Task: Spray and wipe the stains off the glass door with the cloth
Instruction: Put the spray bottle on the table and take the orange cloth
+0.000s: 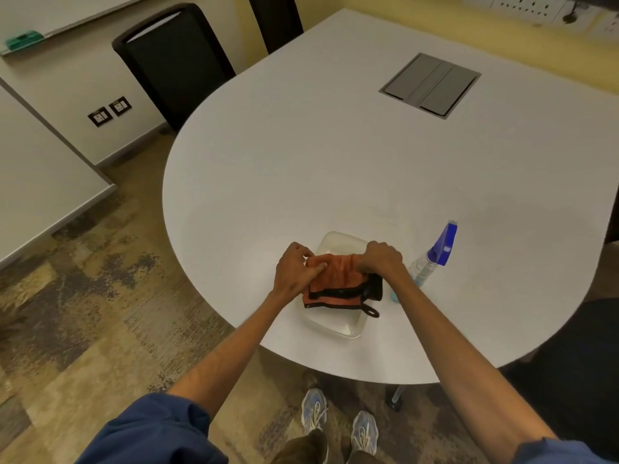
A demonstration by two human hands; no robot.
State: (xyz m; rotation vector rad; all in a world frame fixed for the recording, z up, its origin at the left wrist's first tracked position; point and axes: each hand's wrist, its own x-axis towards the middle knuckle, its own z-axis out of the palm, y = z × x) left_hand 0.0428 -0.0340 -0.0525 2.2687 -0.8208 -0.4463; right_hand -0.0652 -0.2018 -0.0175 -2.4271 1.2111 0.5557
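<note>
Person stands at the rounded end of a white table [335,162], both forearms reaching forward and down, blue sleeves [157,430] pushed back to the elbows.

Orange cloth [335,279] with a black border lies folded over a shallow white tray [338,326] near the table's near edge. A small black hanging loop sticks out at the cloth's lower right corner, resting on the tray.

Left hand [294,271] sits on the cloth's left end. Fingers curled together, pinching the upper left edge of the fabric; one finger lies flat across the orange surface, pointing right.

Right hand [380,257] sits on the cloth's upper right end. Fingers bunched and closed down on the fabric, which gathers into folds under the knuckles. The black part of the cloth shows just below this hand.

Cloth spans between the two hands, its middle bare and slightly wrinkled.

Spray bottle [432,256] with a blue trigger head stands just right of the right wrist, on the table beside the tray, clear body partly hidden by the forearm. Neither hand touches it.

Further back: a grey hatch [430,85] set into the tabletop, a black chair [174,61] at the far left edge. Patterned floor and the person's pale shoes [338,420] show below.
</note>
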